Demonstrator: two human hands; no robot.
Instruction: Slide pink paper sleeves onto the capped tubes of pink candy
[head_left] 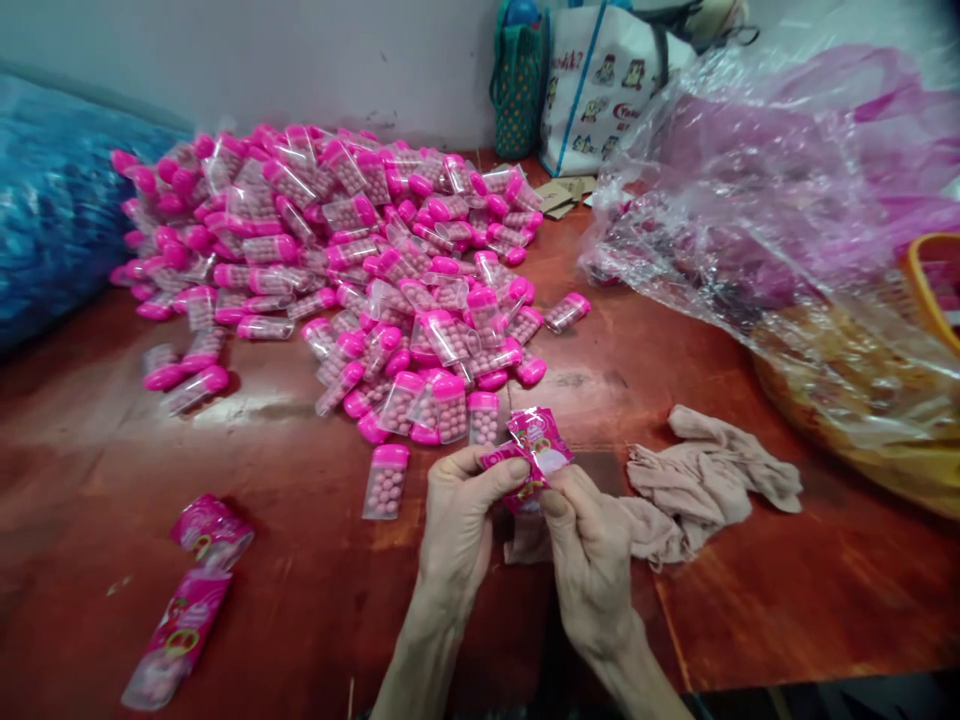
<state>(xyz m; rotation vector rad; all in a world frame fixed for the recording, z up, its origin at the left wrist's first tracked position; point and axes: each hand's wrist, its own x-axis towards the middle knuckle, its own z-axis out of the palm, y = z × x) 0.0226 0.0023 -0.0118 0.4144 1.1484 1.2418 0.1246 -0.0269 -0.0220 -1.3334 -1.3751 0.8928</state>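
Note:
Both hands pinch small pink printed plastic sleeves (pixel 538 437) between thumbs and fingers, near the front middle of the table. My left hand (pixel 459 525) grips them from the left side. My right hand (pixel 590 545) is closed on their lower right edge. Whether they are one folded sleeve or several I cannot tell. Left of my left hand lies a clear candy container (pixel 386 485) with a pink cap and pink balls inside. Beyond the hands spreads a large heap of the same containers (pixel 337 230). Two containers in printed sleeves (pixel 184 625) lie at front left.
A beige cloth (pixel 697 480) lies crumpled to the right. Clear and pink plastic bags (pixel 750 190) cover a yellow basket (pixel 847 400) at far right. A blue bag (pixel 67 200) bulges at the left. A white printed bag (pixel 600 90) stands against the wall.

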